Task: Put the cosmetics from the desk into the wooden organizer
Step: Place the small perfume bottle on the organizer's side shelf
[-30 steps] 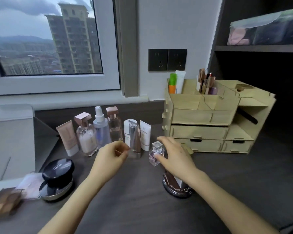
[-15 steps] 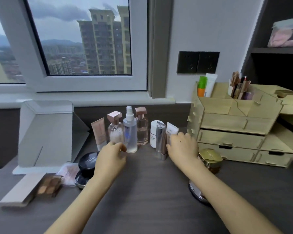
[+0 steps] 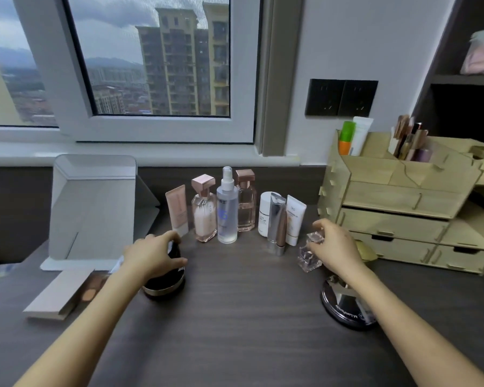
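Head view, left hand: the left hand [image 3: 154, 255] is cupped over a round black compact [image 3: 165, 283] near the left of the surface [image 3: 241, 317], fingers curled down its far side; it seems to grip the lid, though whether the compact is lifted I cannot tell.

Head view, right hand: the right hand [image 3: 337, 247] is closed on a small clear perfume bottle [image 3: 309, 254], thumb and fingertips pinching its cap; the bottle is upright, slightly tilted, its base at or just above the surface.

Head view, organizer: the wooden organizer [image 3: 403, 208] stands to the right of the right hand and a little further back, top compartments open, drawers below.

Head view, remaining cosmetics: a row of bottles and tubes stands between the hands along the back edge, among them a spray bottle [image 3: 227, 208] and a silver tube [image 3: 277, 222]; a round mirrored case [image 3: 347, 308] lies under the right forearm.

Key relation: the perfume bottle's long axis is vertical, and the organizer lies just to its right, so the right hand looks far nearer to a drop-off than the left.

Likely next move: lift the bottle up and rightward into an open top compartment.
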`<state>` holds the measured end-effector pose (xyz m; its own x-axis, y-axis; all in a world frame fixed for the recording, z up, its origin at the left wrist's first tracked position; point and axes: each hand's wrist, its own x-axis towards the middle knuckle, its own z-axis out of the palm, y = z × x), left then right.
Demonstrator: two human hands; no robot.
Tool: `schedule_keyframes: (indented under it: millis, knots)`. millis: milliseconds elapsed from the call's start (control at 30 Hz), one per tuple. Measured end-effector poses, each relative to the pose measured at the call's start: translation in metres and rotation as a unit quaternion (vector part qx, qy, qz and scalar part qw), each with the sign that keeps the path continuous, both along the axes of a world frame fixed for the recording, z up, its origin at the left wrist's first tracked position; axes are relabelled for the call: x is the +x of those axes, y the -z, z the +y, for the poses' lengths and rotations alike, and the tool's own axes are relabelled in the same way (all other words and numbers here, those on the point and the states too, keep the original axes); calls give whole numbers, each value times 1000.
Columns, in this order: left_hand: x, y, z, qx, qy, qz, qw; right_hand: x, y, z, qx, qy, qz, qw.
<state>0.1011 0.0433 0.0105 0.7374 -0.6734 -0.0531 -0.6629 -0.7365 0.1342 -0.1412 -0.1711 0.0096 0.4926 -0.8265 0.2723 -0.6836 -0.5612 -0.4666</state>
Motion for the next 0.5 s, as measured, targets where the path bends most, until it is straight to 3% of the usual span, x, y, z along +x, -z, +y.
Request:
schedule_keyframes:
  millis: [300, 500]
  knots:
    - [-19, -2, 7, -24, 11, -17, 1000, -1, 8, 5, 19, -11, 48, 999]
    - [-65, -29, -24, -150, 94, -48, 983, -10, -3, 17, 23, 2, -43, 999]
